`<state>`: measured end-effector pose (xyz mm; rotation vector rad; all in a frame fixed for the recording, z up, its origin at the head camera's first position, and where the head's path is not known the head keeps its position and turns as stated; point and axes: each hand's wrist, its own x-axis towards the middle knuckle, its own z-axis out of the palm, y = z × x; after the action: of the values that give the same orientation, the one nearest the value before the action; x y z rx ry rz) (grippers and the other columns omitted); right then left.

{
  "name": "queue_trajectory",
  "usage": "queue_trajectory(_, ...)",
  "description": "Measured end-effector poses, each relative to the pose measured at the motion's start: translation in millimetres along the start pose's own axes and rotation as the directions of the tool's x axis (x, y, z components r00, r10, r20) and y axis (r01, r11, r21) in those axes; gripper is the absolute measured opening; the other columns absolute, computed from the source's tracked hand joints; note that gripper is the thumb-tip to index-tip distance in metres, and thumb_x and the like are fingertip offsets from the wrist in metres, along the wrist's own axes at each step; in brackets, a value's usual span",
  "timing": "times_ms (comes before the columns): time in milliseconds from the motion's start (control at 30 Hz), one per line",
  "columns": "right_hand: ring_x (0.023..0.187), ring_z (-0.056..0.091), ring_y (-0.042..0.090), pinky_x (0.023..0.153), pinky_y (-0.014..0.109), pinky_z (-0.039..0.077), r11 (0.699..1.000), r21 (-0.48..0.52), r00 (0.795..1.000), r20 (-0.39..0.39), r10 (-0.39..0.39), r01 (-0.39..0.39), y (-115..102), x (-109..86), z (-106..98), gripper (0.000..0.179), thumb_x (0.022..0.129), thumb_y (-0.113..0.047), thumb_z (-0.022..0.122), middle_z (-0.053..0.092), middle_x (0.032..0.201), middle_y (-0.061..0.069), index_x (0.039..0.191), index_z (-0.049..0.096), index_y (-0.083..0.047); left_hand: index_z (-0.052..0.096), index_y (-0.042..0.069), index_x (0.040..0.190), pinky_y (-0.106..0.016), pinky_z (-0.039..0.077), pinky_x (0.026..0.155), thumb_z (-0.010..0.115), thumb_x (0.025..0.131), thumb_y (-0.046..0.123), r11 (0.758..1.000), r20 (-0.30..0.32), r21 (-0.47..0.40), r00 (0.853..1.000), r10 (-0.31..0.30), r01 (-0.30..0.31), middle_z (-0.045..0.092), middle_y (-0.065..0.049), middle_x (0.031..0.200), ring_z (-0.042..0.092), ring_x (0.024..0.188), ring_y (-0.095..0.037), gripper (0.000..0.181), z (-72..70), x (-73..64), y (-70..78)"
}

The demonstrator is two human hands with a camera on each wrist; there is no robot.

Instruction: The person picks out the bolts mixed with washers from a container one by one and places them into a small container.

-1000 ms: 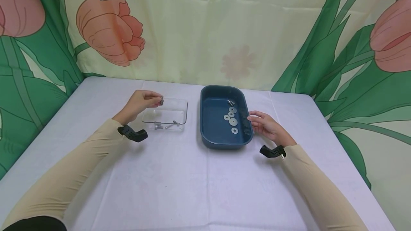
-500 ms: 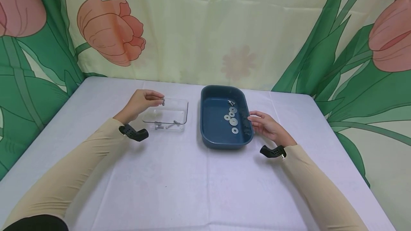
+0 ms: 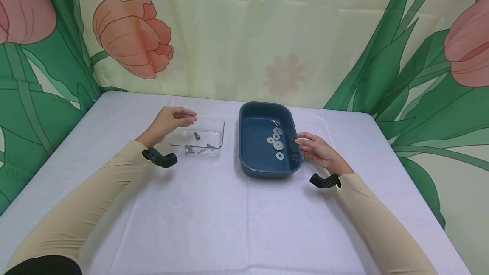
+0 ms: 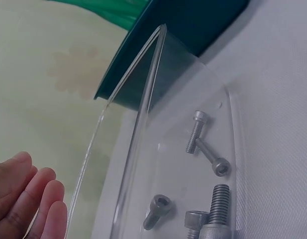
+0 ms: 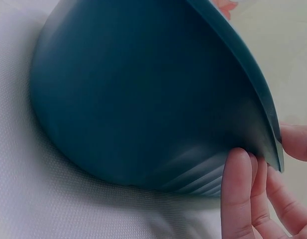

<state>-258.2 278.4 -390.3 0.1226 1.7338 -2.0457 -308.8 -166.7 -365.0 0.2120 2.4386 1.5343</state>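
Note:
Over the left end of a clear plastic box (image 3: 223, 133) my left hand (image 3: 168, 123) hovers with nothing in its fingers. A socket-head bolt (image 3: 197, 136) shows inside the box, apart from the fingertips. Several more bolts (image 4: 220, 167) lie along the box's near side; in the left wrist view a thick threaded one (image 4: 220, 201) is cut off by the frame edge. My right hand (image 3: 318, 152) pinches the right rim of a dark blue tub (image 3: 269, 170), thumb over the edge and fingers against the outer wall, as the right wrist view shows.
Inside the tub lie several flat washers (image 3: 278, 145) and metal bolts or similar pieces (image 3: 276, 122) near its far end. Tub and box stand side by side, a small gap apart, on a white tablecloth (image 3: 214, 215). A floral curtain (image 3: 229, 33) hangs behind the table.
A second ago my left fingers pinched the bolt above the clear box; it tipped downward, and now it is out of the fingers and in the box. The right hand stays on the tub.

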Motion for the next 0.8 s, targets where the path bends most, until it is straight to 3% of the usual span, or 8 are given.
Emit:
queue_trajectory(367, 0.08, 0.067, 0.009, 0.072, 0.022, 0.056, 1.0, 0.008, 1.0, -0.007, 0.013, -0.013, -1.1, -0.1, -0.3, 0.022, 0.095, -0.003, 0.051, 0.071, 0.091, -0.001, 0.115, 0.045, -0.005, 0.055, 0.003, 0.128, -0.04, 0.043, 0.103, 0.06, 0.092, 0.029, 1.0, 0.065, 0.014, 0.998, 0.012, -0.013, 0.06, -0.018, 0.126, 0.056, 0.117, -0.035, 0.045, 3.8, 1.5, 6.5)
queue_trajectory(567, 0.081, 0.067, 0.009, 0.073, 0.022, 0.056, 1.0, 0.005, 1.0, -0.013, 0.016, -0.016, -1.8, -0.9, -0.1, 0.025, 0.095, -0.004, 0.052, 0.071, 0.092, -0.001, 0.118, 0.043, -0.004, 0.056, 0.002, 0.127, -0.043, 0.044, 0.103, 0.061, 0.092, 0.026, 0.999, 0.113, -0.002, 0.993, 0.038, -0.038, 0.06, -0.018, 0.126, 0.057, 0.117, -0.035, 0.043, 17.9, 5.3, 21.9)
queue_trajectory(800, 0.082, 0.067, 0.009, 0.073, 0.022, 0.056, 1.0, -0.003, 0.999, -0.02, 0.026, -0.026, -2.4, -0.6, 0.5, 0.027, 0.095, -0.005, 0.052, 0.071, 0.092, -0.002, 0.12, 0.042, -0.004, 0.059, 0.005, 0.124, -0.041, 0.046, 0.101, 0.062, 0.091, 0.024, 0.997, 0.114, 0.01, 0.991, 0.073, -0.075, 0.064, -0.015, 0.122, 0.06, 0.113, -0.031, 0.039, 39.3, 12.7, 39.3)
